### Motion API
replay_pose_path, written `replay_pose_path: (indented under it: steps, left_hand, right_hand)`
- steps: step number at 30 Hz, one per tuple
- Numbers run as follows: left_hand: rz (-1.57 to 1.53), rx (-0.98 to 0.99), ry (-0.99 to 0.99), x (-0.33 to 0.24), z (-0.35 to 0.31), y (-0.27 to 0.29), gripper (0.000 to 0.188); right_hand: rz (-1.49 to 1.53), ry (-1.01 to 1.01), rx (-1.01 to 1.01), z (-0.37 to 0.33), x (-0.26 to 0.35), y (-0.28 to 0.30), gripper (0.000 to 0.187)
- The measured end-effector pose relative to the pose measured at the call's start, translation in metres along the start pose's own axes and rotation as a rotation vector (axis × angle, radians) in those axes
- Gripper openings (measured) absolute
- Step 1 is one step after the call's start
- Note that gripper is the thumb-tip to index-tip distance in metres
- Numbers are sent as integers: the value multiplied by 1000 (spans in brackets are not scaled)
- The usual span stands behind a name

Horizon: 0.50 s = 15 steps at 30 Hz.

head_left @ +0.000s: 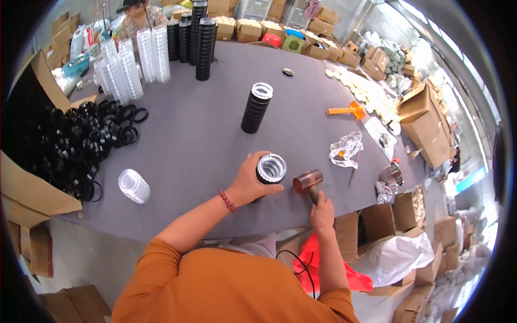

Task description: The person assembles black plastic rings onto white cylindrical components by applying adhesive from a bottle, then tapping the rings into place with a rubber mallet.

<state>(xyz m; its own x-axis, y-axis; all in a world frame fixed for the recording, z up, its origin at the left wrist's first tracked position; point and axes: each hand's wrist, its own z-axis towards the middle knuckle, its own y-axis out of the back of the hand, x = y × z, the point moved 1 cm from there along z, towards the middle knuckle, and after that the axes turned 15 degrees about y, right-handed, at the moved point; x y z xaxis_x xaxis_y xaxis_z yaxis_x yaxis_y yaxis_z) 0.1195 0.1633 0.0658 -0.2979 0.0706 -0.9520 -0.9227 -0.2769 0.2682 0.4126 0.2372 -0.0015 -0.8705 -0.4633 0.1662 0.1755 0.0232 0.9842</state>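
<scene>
My left hand [251, 178] is wrapped round a stack of black rings [262, 176] with a clear ribbed plastic piece [272, 167] at its top. In my right hand [322, 214] is the handle of a mallet [308, 181]; its brown cylindrical head is just right of the stack, apart from it. Farther back, another black ring stack [254, 114] stands upright, also topped with a clear piece. To the left of my left forearm a short stack of clear plastic rings [134, 186] leans on the grey table [188, 129]. The lower part of the held stack is hidden.
Loose black rings [102, 134] spill from a carton at the left. Tall clear stacks [116, 75] and black stacks [204, 51] stand behind. An orange mallet [347, 111], crumpled plastic wrap [347, 146], a metal cup [391, 174] and many cream pieces [371, 94] lie right. A person [141, 19] sits opposite.
</scene>
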Motion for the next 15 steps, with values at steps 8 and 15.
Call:
replay_pose_path:
  steps: [8, 15]
  left_hand:
    - [-148, -6, 13, 14, 1, -2, 74]
    - [-182, -11, -49, 23, 4, -11, 74]
  right_hand:
    - [966, 129, -273, -3, 77, 105, 43]
    - [355, 573, -78, 13, 160, 222, 37]
